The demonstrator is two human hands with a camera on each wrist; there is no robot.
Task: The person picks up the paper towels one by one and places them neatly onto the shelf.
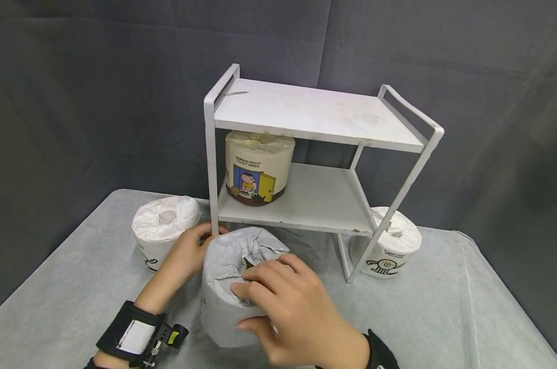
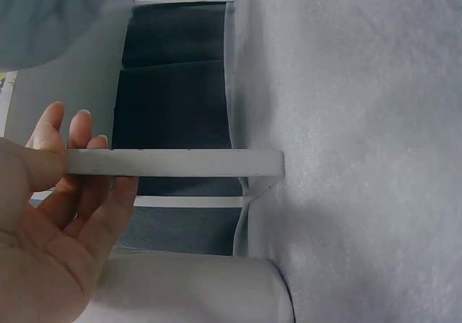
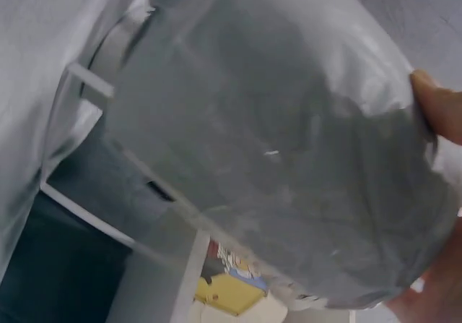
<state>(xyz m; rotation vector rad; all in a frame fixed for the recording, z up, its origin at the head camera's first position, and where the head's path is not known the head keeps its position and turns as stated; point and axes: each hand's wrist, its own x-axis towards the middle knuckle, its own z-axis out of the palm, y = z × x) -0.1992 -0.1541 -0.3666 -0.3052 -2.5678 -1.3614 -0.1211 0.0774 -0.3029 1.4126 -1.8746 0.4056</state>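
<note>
My left hand (image 1: 186, 253) grips the lower front left leg of a white two-tier shelf rack (image 1: 306, 110). Seen from the left wrist, thumb and fingers lie on both sides of that leg (image 2: 180, 162). In front of the rack, my right hand (image 1: 292, 307) holds a white paper-wrapped toilet roll (image 1: 227, 292). Its fingers reach to the hole at the top and the thumb presses the side wall. The right wrist view is mostly filled by the wrapped roll (image 3: 274, 142), slightly tilted in the head view. A printed toilet roll (image 1: 260, 169) stands upright on the rack's lower tier, at the left.
Another wrapped toilet roll (image 1: 165, 225) stands left of the rack, close beside my left forearm. One more toilet roll (image 1: 389, 251) is behind the rack's right front leg. Grey cloth covers the table (image 1: 426, 318), and a dark curtain (image 1: 98, 102) hangs behind.
</note>
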